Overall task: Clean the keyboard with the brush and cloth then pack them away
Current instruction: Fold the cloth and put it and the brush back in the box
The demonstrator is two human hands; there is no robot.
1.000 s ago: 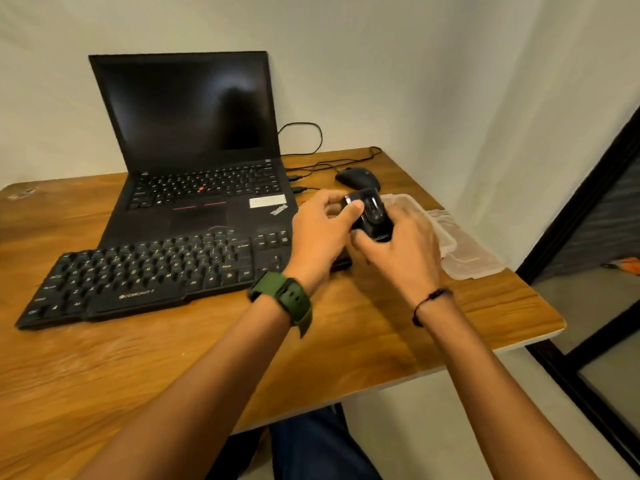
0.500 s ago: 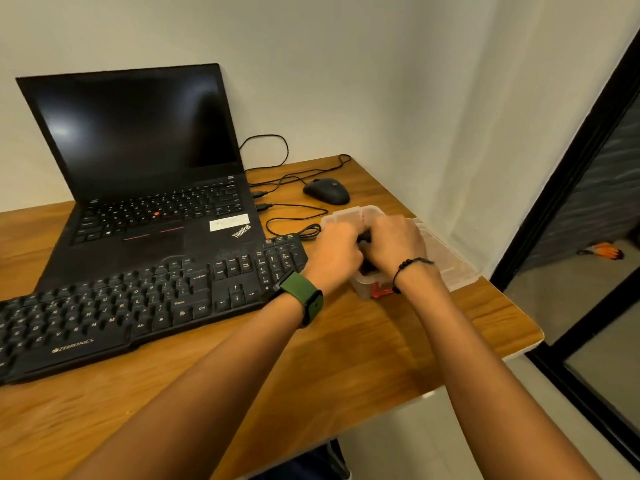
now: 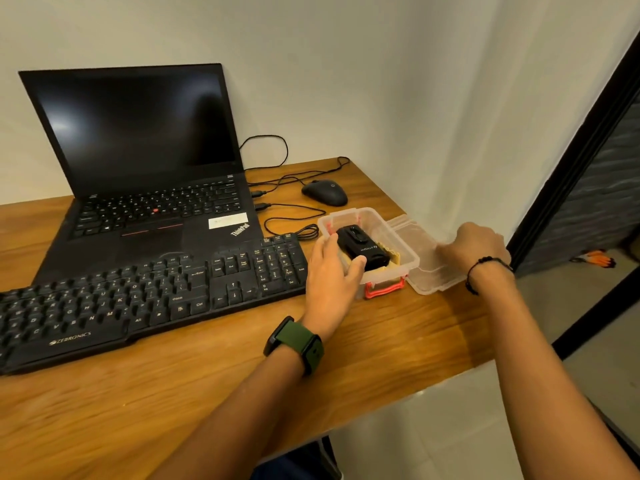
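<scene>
Keyboard: the black keyboard (image 3: 149, 296) lies along the desk's (image 3: 398, 327) left half, its back edge over the front of the open laptop (image 3: 138, 161), whose screen is dark.
Your left hand: your left hand (image 3: 329, 268), green-strapped watch (image 3: 294, 344) on the wrist, rests against the near left side of the clear box (image 3: 398, 244); the fingers are fairly straight, the thumb lies on the black brush case (image 3: 362, 247), and nothing is clasped.
Mouse: a black mouse (image 3: 324, 192) sits behind the box near the desk's back right corner, with cables (image 3: 294, 220) looping between it and the laptop.
Box: the clear box stands by the desk's right edge, just beside the keyboard's right end, a red latch (image 3: 384, 289) on its near side.
Brush and cloth: the black brush case lies inside the box on top of a pale yellow cloth (image 3: 389, 252), which shows only at the edges.
Lid: the clear lid (image 3: 420, 268) lies open to the right of the box, at the desk's right edge.
Your right hand: your right hand (image 3: 474, 247), dark bracelet on the wrist, is over the lid with fingers curled onto its far side, gripping it.
</scene>
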